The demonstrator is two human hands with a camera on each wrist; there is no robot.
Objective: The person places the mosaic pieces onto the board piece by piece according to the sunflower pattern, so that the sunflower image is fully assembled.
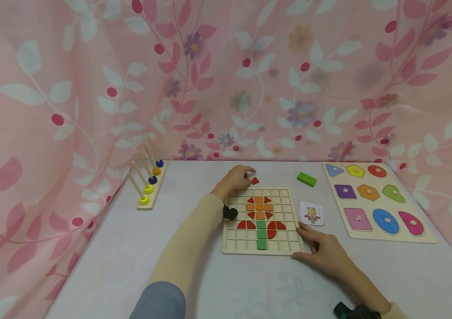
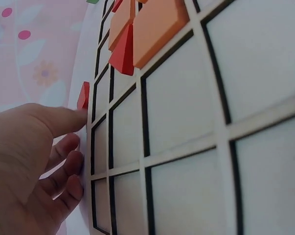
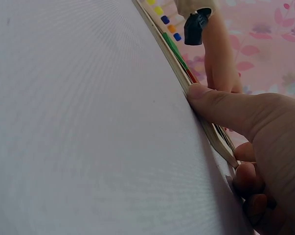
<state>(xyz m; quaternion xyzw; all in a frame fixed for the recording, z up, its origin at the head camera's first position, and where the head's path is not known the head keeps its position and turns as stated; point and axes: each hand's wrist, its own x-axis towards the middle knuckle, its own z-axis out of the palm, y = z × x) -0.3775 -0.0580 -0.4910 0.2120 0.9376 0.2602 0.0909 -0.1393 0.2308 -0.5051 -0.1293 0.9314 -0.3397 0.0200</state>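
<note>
My left hand (image 1: 235, 178) reaches over the far edge of the wooden grid board (image 1: 242, 245), its fingers near a loose red triangle piece (image 1: 255, 180). In the left wrist view the thumb is beside that red triangle (image 2: 83, 96); whether it touches is unclear. On the board lies a flower pattern: orange squares (image 1: 251, 207) round an orange circle (image 1: 259, 207), small red triangles, a stem of green squares (image 1: 262, 244) and red rounded leaf pieces (image 1: 276, 226). My right hand (image 1: 327, 252) holds the board's near right corner, thumb on the near edge, fingers along the right side.
A picture card (image 1: 311, 213) lies right of the board, with green blocks (image 1: 306, 179) behind it. At far right is a knobbed shape puzzle (image 1: 351, 192). A peg stand (image 1: 156, 190) with coloured rings stands at left. A floral curtain (image 1: 226, 88) hangs behind the table.
</note>
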